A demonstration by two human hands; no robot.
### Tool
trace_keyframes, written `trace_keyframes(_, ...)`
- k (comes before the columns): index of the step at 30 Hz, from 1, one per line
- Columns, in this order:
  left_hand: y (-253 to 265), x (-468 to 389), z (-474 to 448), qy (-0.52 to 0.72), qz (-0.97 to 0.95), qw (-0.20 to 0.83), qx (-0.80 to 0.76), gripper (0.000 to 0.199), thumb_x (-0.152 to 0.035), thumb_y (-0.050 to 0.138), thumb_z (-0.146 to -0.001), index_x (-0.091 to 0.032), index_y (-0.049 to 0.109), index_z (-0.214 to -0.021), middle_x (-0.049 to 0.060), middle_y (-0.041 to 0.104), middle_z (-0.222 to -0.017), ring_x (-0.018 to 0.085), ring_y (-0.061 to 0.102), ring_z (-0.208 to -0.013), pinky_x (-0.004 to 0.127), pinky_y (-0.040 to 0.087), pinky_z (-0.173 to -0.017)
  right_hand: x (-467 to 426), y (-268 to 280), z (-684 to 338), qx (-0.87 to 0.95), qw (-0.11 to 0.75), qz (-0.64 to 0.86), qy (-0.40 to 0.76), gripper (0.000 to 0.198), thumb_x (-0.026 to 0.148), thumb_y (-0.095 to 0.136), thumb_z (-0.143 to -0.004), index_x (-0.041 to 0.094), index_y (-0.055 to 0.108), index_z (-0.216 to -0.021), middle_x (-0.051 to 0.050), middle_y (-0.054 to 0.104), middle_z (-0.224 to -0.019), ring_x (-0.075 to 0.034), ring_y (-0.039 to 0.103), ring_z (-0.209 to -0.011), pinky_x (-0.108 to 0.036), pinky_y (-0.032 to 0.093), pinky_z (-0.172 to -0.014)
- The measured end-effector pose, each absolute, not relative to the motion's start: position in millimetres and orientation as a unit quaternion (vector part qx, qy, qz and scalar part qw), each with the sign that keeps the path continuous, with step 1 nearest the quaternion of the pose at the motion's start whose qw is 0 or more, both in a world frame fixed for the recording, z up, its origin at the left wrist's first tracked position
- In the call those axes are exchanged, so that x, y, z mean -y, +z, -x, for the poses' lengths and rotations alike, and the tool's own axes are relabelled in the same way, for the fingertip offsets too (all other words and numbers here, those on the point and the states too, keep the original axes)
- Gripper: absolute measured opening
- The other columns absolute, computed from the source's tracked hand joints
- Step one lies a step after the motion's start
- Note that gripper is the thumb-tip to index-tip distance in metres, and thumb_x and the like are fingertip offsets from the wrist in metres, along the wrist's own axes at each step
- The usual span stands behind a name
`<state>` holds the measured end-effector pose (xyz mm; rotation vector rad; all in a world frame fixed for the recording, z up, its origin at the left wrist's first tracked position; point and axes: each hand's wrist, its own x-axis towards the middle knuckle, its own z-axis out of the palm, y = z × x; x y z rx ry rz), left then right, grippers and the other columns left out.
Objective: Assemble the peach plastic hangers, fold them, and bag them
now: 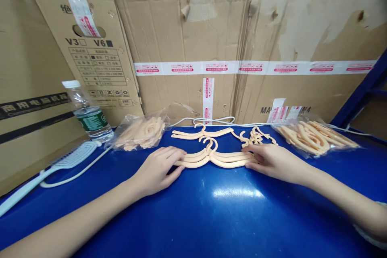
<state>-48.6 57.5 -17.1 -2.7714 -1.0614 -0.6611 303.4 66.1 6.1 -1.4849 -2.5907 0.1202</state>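
Several small peach-coloured clothes hangers [228, 162] lie stacked on the blue table, their hooks pointing away from me. My left hand [160, 169] is closed around the left ends of this stack. On the other side my right hand [272, 163] grips the right ends between thumb and fingers. Just behind is another pair of hangers [189, 134], resting flat. Loose hooks and hanger pieces [257, 135] sit in a heap beyond my right hand, partly hidden by it.
Clear bags of peach parts stand at left [140, 132] and right [314, 137]. Farther left are a water bottle [90, 119] and a pale hairbrush [71, 157]. A white cable [181, 120] runs along the back, before cardboard boxes [181, 40]. A blue post [359, 92] rises at right.
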Motion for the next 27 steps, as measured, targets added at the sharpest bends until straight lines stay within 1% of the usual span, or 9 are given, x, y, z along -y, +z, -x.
trace_keyframes(5,-16.5,-57.0,49.9,-0.221,0.909,0.051,0.350,0.014,-0.024,0.050,-0.092,-0.020,0.056,-0.105,0.008,0.067,-0.109,0.025,0.063,-0.101,0.041,0.050,-0.085,-67.4,4.9,-303.4,0.863,0.073,0.499,0.032,0.032,0.037,0.051,-0.088,0.020,0.061,-0.113,-0.005,0.065,-0.077,-0.019,0.059,-0.065,-0.027,0.039,-0.057)
trace_keyframes(16,-15.2,-56.7,50.7,-0.227,0.914,0.059,0.331,0.019,-0.015,0.050,-0.084,-0.020,0.056,-0.102,0.008,0.069,-0.110,0.024,0.064,-0.101,0.040,0.050,-0.086,-67.3,3.6,-303.8,0.863,0.075,0.498,0.029,0.034,0.037,0.051,-0.089,0.019,0.061,-0.115,-0.005,0.067,-0.078,-0.019,0.060,-0.066,-0.027,0.040,-0.055)
trace_keyframes(27,-16.6,-55.8,51.3,-0.221,0.914,0.061,0.335,0.014,-0.014,0.049,-0.085,-0.019,0.058,-0.094,0.009,0.069,-0.109,0.024,0.064,-0.101,0.040,0.051,-0.086,-68.5,1.1,-304.9,0.864,0.086,0.496,0.019,0.037,0.039,0.052,-0.088,0.019,0.061,-0.117,-0.005,0.066,-0.075,-0.019,0.061,-0.063,-0.027,0.039,-0.053)
